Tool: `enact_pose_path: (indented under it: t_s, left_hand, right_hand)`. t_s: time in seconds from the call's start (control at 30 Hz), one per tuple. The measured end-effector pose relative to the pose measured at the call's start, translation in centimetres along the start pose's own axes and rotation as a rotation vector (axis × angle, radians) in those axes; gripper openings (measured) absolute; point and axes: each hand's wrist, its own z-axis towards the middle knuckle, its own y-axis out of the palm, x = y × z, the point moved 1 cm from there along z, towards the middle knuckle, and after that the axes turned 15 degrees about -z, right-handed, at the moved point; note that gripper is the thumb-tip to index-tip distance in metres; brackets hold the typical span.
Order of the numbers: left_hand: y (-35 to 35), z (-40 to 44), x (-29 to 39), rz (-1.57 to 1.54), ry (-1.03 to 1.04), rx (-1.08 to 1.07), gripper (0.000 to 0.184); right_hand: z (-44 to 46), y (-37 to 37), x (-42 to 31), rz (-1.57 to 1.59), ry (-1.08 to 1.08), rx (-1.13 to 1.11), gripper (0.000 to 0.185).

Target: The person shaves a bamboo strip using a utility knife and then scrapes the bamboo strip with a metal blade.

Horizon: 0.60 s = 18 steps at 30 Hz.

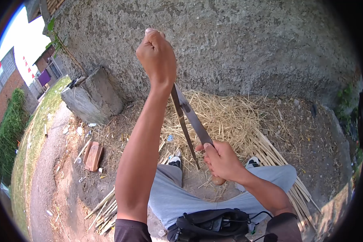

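My left hand (155,54) is raised in front of the wall, its fingers closed in a fist. A long, thin, dark bamboo strip (187,135) runs down from behind my left wrist; its upper end is hidden by the hand and forearm. Lower down, my right hand (224,160) is wrapped round the handle of a machete, and the rounded wooden butt (218,180) shows below the fingers. The machete's blade (196,121) slants up to the left beside the strip, its far end hidden behind my left wrist.
Pale shavings (213,115) are heaped before the rough wall (246,48). Split bamboo sticks (300,191) lie at the right, and more sticks (107,211) at the lower left. A brick-like block (94,156) and a concrete block (94,97) stand left. A black bag (209,226) rests on my lap.
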Motion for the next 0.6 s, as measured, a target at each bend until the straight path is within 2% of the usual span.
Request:
enact_pose_path:
  t_s: [0.07,0.13,0.23,0.3,0.4,0.5,0.6]
  left_hand:
    - [-0.4,-0.8,0.1,-0.035,-0.039,0.006,0.046]
    - [0.1,-0.6,0.4,-0.069,-0.03,0.002,0.054]
    - [0.5,-1.0,0.8,-0.057,-0.059,0.019,0.054]
    - [0.8,-1.2,1.1,-0.043,-0.061,0.016,0.054]
    - [1.2,-1.6,1.3,-0.024,-0.063,0.01,0.053]
    - [1.6,-1.6,1.3,-0.01,-0.044,0.011,0.052]
    - [1.7,-1.6,1.1,-0.009,-0.044,0.014,0.051]
  right_hand:
    - [-0.2,-0.9,-1.9,0.046,0.202,-0.098,0.03]
    - [-0.1,-0.4,-1.2,0.019,0.122,-0.054,0.031]
    - [-0.9,0.1,-0.5,0.02,0.168,-0.088,0.03]
    - [-1.0,0.1,-0.2,-0.057,0.063,-0.005,0.029]
    - [-1.1,-1.1,-0.9,0.112,0.178,-0.077,0.026]
    - [-0.6,-1.7,-1.6,0.123,0.131,0.019,0.029]
    - [0.2,-3.0,-3.0,0.11,0.145,0.007,0.029]
